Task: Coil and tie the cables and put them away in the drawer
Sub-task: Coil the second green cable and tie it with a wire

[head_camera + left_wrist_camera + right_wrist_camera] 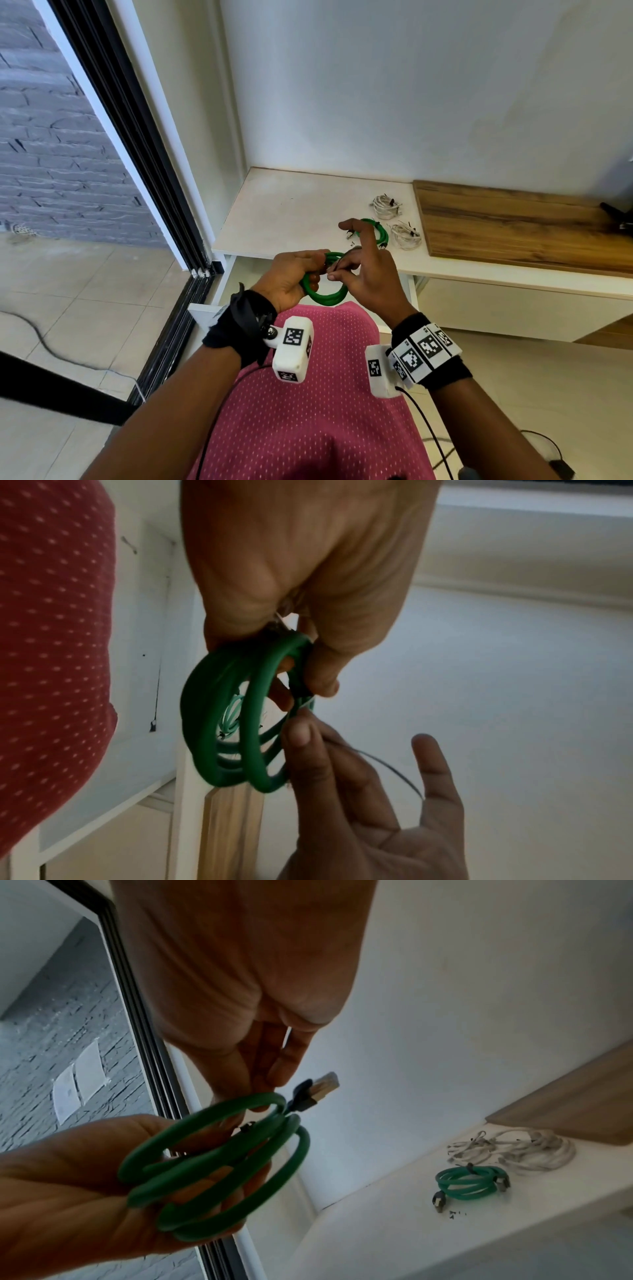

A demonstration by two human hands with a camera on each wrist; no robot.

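1. Tying step — your left hand (pixel 291 274) grips the green coil (pixel 325 291) above the open drawer (pixel 226 284); your right hand (pixel 363 274) pinches a thin tie (pixel 387 767) at it.
2. Next, by my judgement: wrap the tie round the loops, twist it tight.
3. Drawer contents hidden. Three tied coils — one green (pixel 373 233), two white (pixel 387 205) — lie on the surface (pixel 291 212).

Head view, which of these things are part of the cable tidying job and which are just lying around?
Part of the job:
- green coil, held by left hand
- thin tie, pinched by right hand
- second green coil, on the counter
- two white coils
- open drawer

Lying about:
- wooden board
- black floor cord
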